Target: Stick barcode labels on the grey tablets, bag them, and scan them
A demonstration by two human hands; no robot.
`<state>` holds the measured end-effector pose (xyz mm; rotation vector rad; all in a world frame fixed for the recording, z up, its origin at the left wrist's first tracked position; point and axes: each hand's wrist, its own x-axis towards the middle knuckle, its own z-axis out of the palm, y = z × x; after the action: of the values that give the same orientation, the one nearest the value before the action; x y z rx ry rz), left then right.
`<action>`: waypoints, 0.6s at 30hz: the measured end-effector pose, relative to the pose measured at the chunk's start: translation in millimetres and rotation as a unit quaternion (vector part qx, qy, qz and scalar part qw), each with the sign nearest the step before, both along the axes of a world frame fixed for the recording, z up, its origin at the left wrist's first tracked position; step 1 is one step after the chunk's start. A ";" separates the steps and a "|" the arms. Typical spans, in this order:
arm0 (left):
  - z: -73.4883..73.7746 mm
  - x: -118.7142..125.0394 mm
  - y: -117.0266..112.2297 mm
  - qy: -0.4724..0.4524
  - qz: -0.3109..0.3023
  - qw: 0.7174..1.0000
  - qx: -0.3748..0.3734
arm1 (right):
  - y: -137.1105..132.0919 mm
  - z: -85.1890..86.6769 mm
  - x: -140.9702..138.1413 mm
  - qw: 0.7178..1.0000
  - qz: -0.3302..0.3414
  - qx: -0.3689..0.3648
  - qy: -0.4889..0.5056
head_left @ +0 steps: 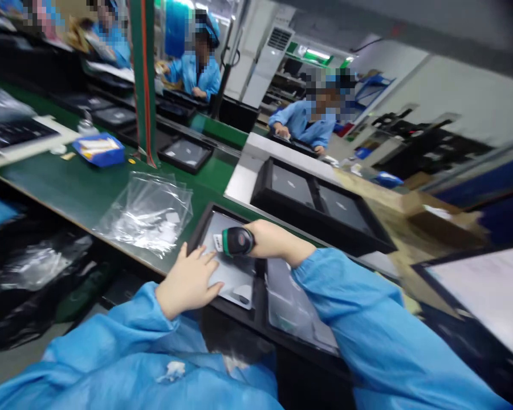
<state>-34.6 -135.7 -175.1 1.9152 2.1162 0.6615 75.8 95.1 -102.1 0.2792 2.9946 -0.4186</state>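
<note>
My right hand is wrapped round a black barcode scanner with a green band, its front end pointing left toward a small white label. Beneath the scanner lies a flat grey panel, perhaps a tablet back, in the left compartment of a black tray. My left hand rests on the panel's left part with fingers spread. The right compartment holds another panel under clear film, partly hidden by my right sleeve.
Clear plastic bags lie on the green bench left of the tray. Behind them stands a blue box. A second black tray with two panels sits beyond mine. Co-workers sit across the line, near a green post.
</note>
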 end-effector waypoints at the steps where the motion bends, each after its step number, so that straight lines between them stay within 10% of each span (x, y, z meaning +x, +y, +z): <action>1: -0.3 -0.5 -0.2 -0.014 0.006 1.000 0.014 | -0.3 -0.4 2.0 1.000 -0.004 -0.009 0.008; 8: 2.5 0.9 -3.5 0.050 0.018 0.998 -0.029 | 20.7 8.7 69.4 0.964 -0.258 -0.049 0.050; 14: 6.4 1.7 -2.8 0.092 0.031 0.994 -0.042 | 78.3 -11.6 234.1 0.794 -0.582 -0.125 0.118; 18: 9.4 1.2 -1.9 0.127 0.034 0.990 -0.051 | 61.2 -47.3 304.8 0.719 -0.670 -0.099 0.157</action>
<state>-33.4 -137.5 -165.7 1.9690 2.3239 0.3280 380.6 156.3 -149.5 2.5298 2.3173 -0.8878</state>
